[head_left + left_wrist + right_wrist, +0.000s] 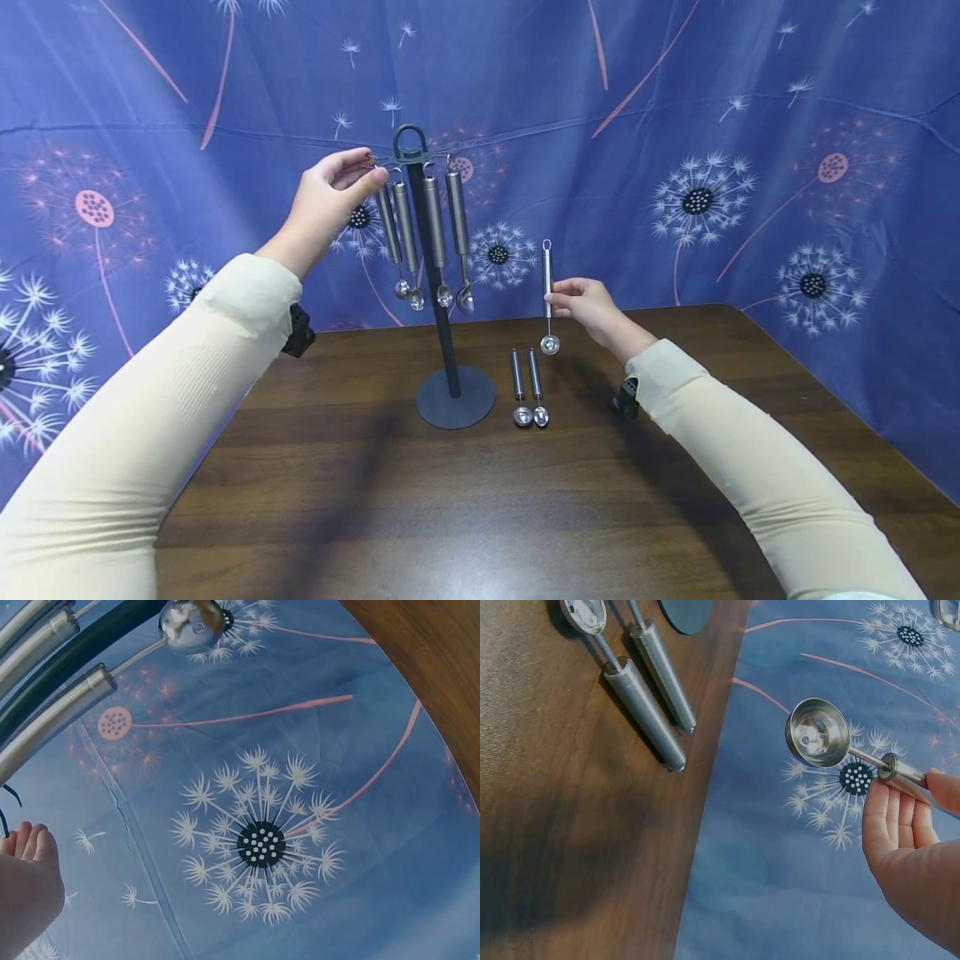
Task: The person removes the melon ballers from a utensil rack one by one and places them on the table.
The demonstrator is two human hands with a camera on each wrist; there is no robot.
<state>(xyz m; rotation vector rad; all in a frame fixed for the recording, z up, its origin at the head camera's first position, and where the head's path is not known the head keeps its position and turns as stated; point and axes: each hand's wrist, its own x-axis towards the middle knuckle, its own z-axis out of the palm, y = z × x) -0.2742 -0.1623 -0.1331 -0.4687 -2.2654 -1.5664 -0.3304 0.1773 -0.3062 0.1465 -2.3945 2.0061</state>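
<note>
A black utensil stand point(441, 317) rises from a round base, with several steel scoops point(434, 221) hanging from its top. My left hand point(330, 196) is at the stand's upper left, its thumb and fingers pinching a hook there; the exact contact is partly hidden. In the left wrist view, that hand point(30, 892) shows beside a dark hook. My right hand point(588, 308) grips the handle of a small round-bowled scoop point(548, 283), upright above the table with its bowl down. The right wrist view shows the scoop's hollow bowl point(817, 733) beyond the fingers point(904, 817).
Two more steel scoops, a left one point(518, 387) and a right one point(537, 387), lie side by side on the wooden table point(480, 517), right of the stand's base point(455, 412). Behind the table hangs a blue dandelion-print cloth point(600, 200).
</note>
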